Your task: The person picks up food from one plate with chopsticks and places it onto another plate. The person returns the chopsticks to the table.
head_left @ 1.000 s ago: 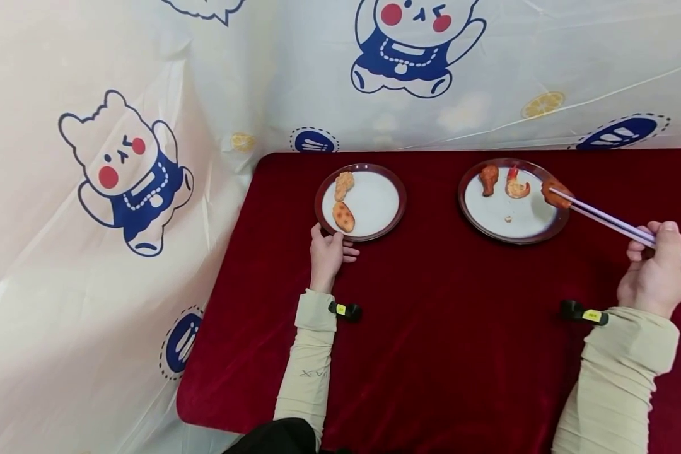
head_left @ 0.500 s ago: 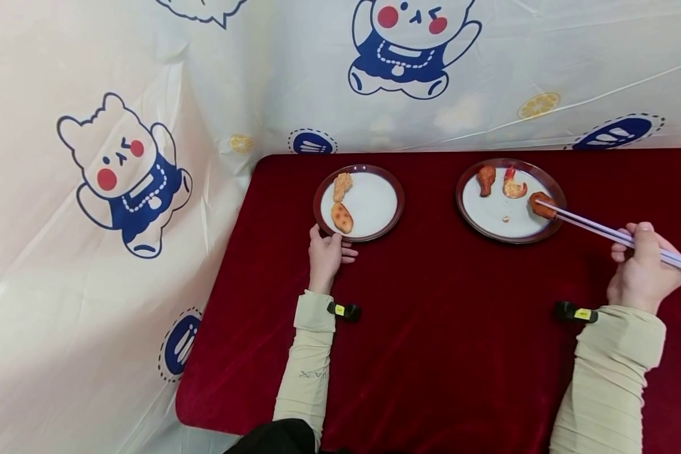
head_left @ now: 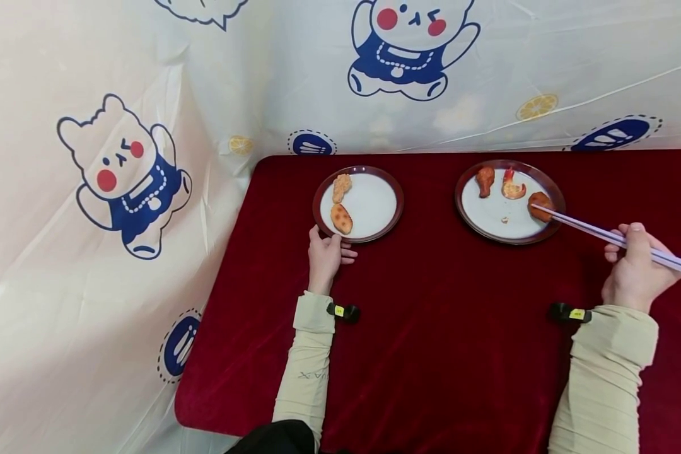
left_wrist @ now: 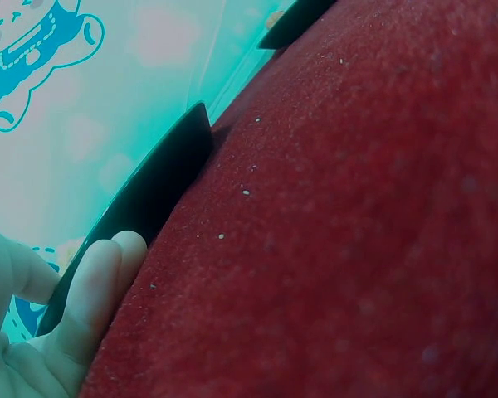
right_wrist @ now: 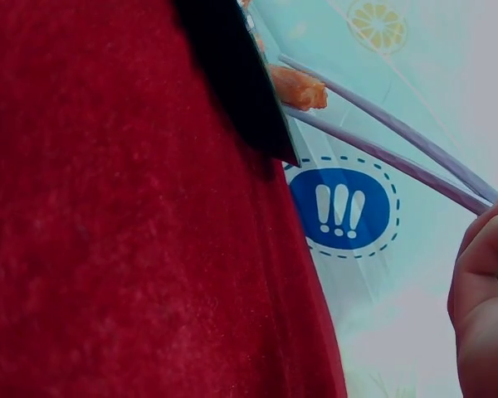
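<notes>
Dark red velvet covers the surface [head_left: 459, 366], and we note two brown-rimmed white plates well apart on it. At the left plate [head_left: 377, 205], the left hand [head_left: 325, 257] pinches the near rim between its digits, with other fingers reaching out straight beneath. On that plate's left half lie a fried nugget [head_left: 342, 187] and, just nearer us, a spotted oval bread piece [head_left: 341, 218].

The right hand [head_left: 635, 271] is curled around pale purple chopsticks [head_left: 593, 231], their tips on either side of a browned meat piece [head_left: 541, 198] at the right edge of the right plate [head_left: 482, 211]. We cannot tell whether the piece touches the plate. Farther back on this plate we log a drumstick [head_left: 485, 181] and a curled shrimp [head_left: 514, 192]; a small crumb [head_left: 504, 220] lies nearer. Both hands come from rolled beige sleeves [head_left: 312, 359]. Behind hangs a pale sheet [head_left: 215, 82] printed with cartoon animals.
</notes>
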A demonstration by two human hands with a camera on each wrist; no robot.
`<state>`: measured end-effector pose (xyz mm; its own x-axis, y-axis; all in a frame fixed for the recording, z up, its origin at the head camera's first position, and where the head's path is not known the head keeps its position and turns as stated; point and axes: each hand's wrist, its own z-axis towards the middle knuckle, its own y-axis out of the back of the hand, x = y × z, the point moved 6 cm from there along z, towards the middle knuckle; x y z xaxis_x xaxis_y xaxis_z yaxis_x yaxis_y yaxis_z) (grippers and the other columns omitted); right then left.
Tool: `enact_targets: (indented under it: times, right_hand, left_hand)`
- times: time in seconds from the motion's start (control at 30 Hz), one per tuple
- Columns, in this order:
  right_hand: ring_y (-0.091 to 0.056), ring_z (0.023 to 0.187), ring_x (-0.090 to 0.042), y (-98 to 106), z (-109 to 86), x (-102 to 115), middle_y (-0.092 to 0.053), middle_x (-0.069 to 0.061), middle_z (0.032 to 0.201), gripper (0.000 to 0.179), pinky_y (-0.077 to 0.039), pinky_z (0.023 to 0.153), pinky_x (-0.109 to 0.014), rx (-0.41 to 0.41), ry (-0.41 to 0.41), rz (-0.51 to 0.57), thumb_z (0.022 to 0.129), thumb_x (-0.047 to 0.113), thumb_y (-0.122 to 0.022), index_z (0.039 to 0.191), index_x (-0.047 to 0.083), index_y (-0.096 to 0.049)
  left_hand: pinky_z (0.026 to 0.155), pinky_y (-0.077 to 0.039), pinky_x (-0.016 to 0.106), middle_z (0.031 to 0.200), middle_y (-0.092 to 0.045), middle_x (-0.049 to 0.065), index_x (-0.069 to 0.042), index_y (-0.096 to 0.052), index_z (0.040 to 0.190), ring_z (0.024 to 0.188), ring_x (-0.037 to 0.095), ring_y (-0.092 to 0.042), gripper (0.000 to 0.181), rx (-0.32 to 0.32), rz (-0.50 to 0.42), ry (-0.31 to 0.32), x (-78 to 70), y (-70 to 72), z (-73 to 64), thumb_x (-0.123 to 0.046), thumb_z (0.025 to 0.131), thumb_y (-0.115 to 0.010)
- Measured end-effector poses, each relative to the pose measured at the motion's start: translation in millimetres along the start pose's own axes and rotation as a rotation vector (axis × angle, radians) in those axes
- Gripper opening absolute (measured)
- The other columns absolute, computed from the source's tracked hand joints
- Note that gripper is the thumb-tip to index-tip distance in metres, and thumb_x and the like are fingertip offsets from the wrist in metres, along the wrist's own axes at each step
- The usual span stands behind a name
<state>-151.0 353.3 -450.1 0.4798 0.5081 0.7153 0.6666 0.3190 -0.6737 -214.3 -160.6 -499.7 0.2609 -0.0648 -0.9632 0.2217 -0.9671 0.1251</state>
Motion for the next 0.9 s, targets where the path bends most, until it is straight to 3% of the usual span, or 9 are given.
enact_targets:
  times: [0.4, 0.67, 0.9]
  right_hand:
    - [-0.054, 0.041, -0.020, -3, -3.6, 4, -0.070, -0.020, 0.077, 0.029, -0.047, 0.035, -0.022, 0.014, 0.016, -0.050, 0.069, -0.002, -0.083, 0.082, -0.012, -0.060]
    - [-0.056, 0.041, -0.018, -3, -5.2, 9, -0.071, -0.017, 0.077, 0.023, -0.048, 0.036, -0.021, 0.009, 0.030, -0.100, 0.073, -0.002, -0.080, 0.083, -0.009, -0.060]
    - [-0.057, 0.041, -0.018, -1, -3.7, 11, -0.072, -0.017, 0.079, 0.028, -0.048, 0.036, -0.020, -0.001, 0.034, -0.109, 0.072, 0.000, -0.081, 0.088, -0.006, -0.059]
  left_hand:
    - [0.059, -0.063, 0.037, 0.093, -0.069, 0.021, -0.012, -0.010, 0.154, 0.062, 0.021, -0.071, 0.067, -0.003, -0.017, -0.012, -0.2, 0.3, 0.5, -0.015, 0.097, -0.044]
    - [0.062, -0.063, 0.037, 0.100, -0.069, 0.024, -0.016, -0.007, 0.155, 0.071, 0.030, -0.073, 0.067, 0.026, -0.022, 0.015, -1.0, -0.1, 1.5, -0.015, 0.099, -0.045]
    - [0.063, -0.063, 0.039, 0.099, -0.068, 0.028, -0.005, -0.006, 0.154, 0.076, 0.038, -0.072, 0.066, 0.031, 0.011, 0.014, -16.2, -0.9, -9.2, -0.009, 0.099, -0.042]
